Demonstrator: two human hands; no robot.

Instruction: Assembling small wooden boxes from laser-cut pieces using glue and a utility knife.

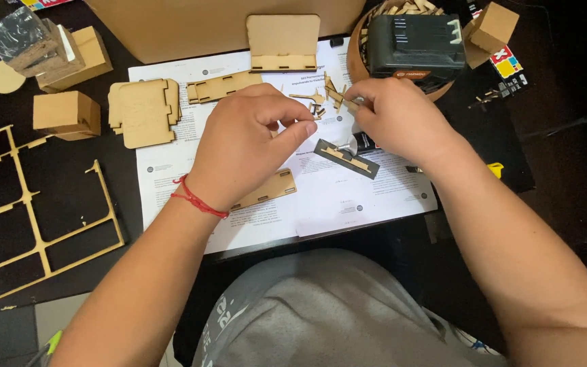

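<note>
My left hand point(249, 143), red thread at the wrist, is curled with thumb and forefinger pinched together over the printed instruction sheets point(321, 197); whether anything sits in that pinch I cannot tell. My right hand point(402, 119) is closed, fingertips gripping a small laser-cut wooden piece point(340, 99) above the sheets, just beside other small loose cut parts point(310, 100). Below both hands lie a dark slotted strip point(346, 159) and a slotted wooden panel point(266, 190); a black battery pack point(416, 44) rests in a round wooden bowl point(356, 54) beyond my right hand, and an emptied cut-out frame point(42, 211) lies far left.
</note>
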